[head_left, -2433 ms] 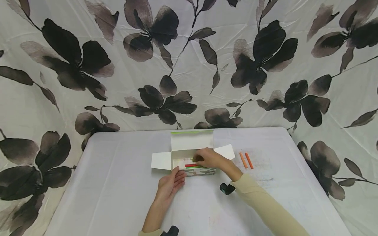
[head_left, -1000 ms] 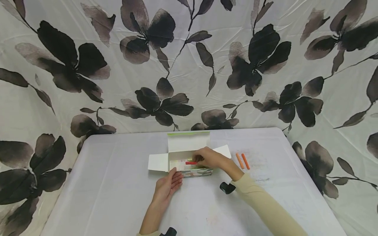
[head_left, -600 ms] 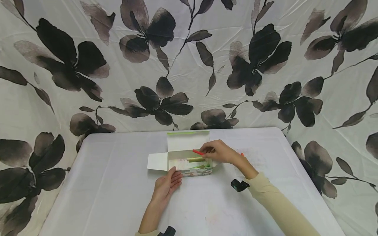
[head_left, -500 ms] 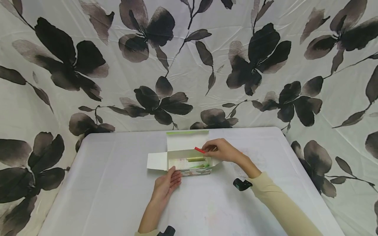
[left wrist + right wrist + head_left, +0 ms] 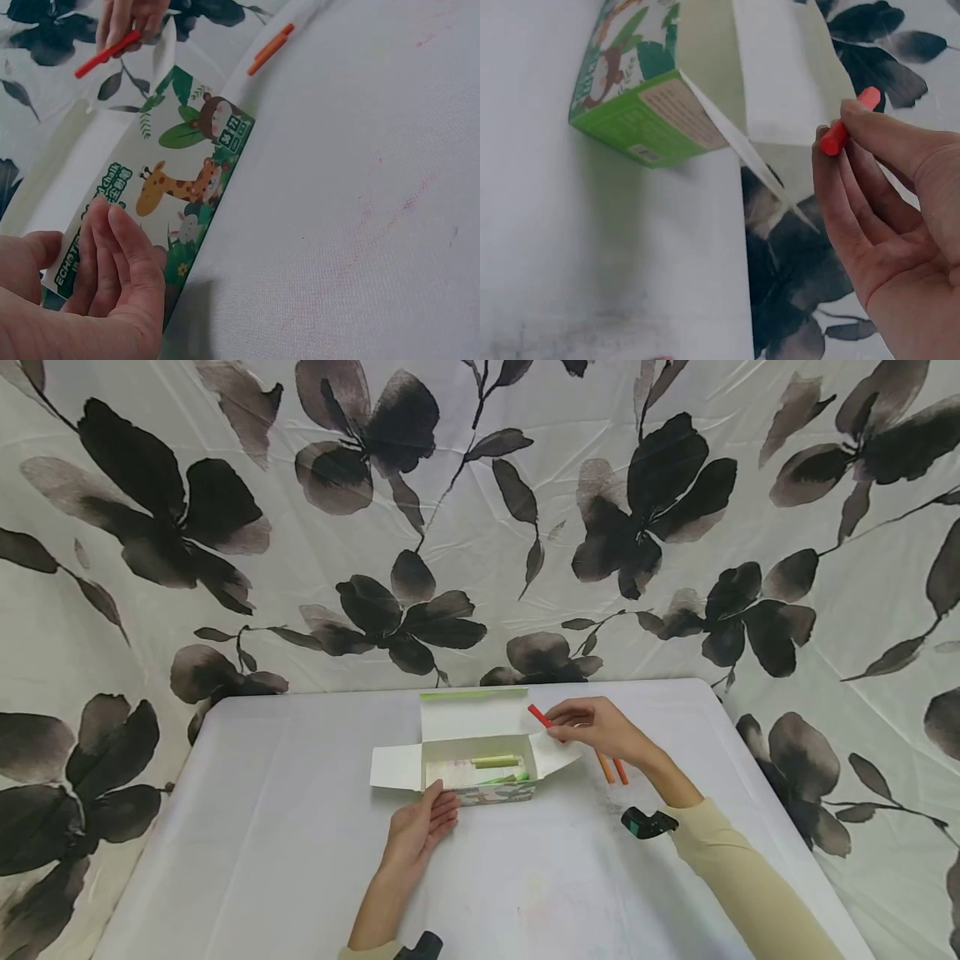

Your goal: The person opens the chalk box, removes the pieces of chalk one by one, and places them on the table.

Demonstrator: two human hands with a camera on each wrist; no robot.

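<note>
My right hand (image 5: 600,727) pinches a red chalk stick (image 5: 539,716) between thumb and fingertips, above the right flap of a cardboard chalk box (image 5: 495,794). In the right wrist view the red chalk stick (image 5: 849,124) is tilted, both ends showing. The box stands with its lid and side flaps folded out; animals are printed on its front. Inside lie a yellow-green chalk stick (image 5: 495,762) and green chalk (image 5: 510,778), partly hidden by the front wall. Resting at the box's front left corner, my left hand (image 5: 416,831) has its fingers nearly straight against the printed side.
An orange chalk stick (image 5: 605,768) and a red-orange one (image 5: 621,772) lie side by side on the white table (image 5: 300,860), right of the box and partly under my right hand. Faint chalk smudges mark the tabletop. Flowered cloth (image 5: 465,527) hangs behind the table.
My right hand has lifted the red chalk stick out of the box and carried it right, past the box's right side. My left hand has stayed at the box corner.
</note>
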